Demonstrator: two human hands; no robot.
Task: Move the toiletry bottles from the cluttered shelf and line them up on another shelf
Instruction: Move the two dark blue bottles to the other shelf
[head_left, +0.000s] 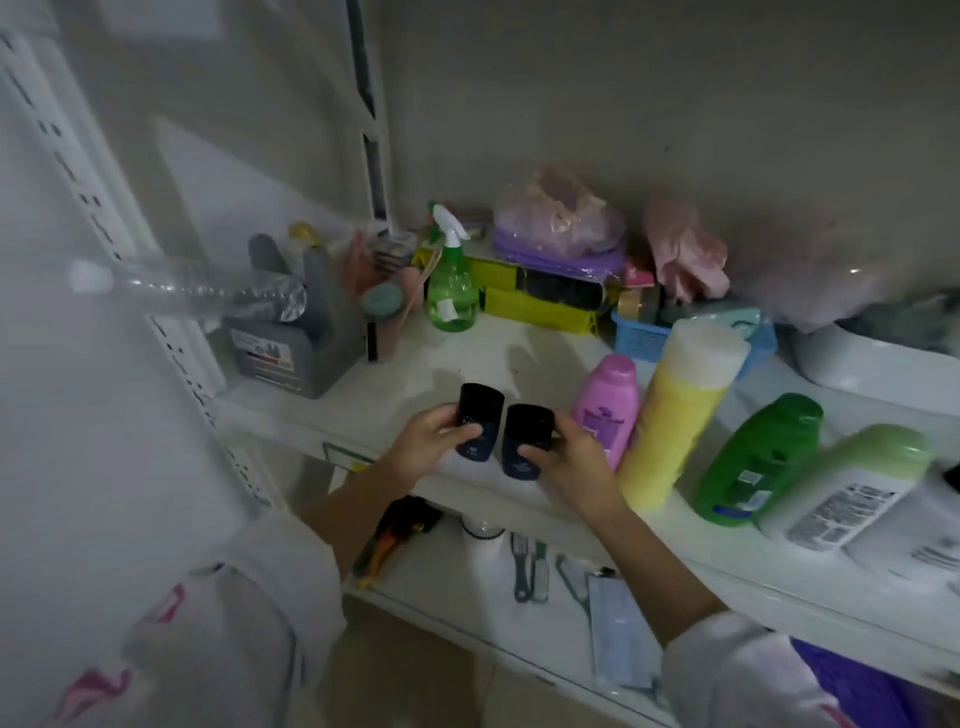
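Dark bottles: I hold one small dark bottle (479, 429) in my left hand (427, 444) and a second dark bottle (524, 441) in my right hand (574, 457), side by side at the shelf (467, 364) front edge, probably to stand them as a pair.
Fingers: curled round each bottle's lower body, caps left free above.
Row: pink bottle (608, 410) just right, yellow bottle (680, 410) beyond.

Dim light — white shelving unit (519, 358) against a plain grey wall (675, 104).

Two dark bottles (480, 427), four standing bottles (607, 408), one sprayer (451, 280)
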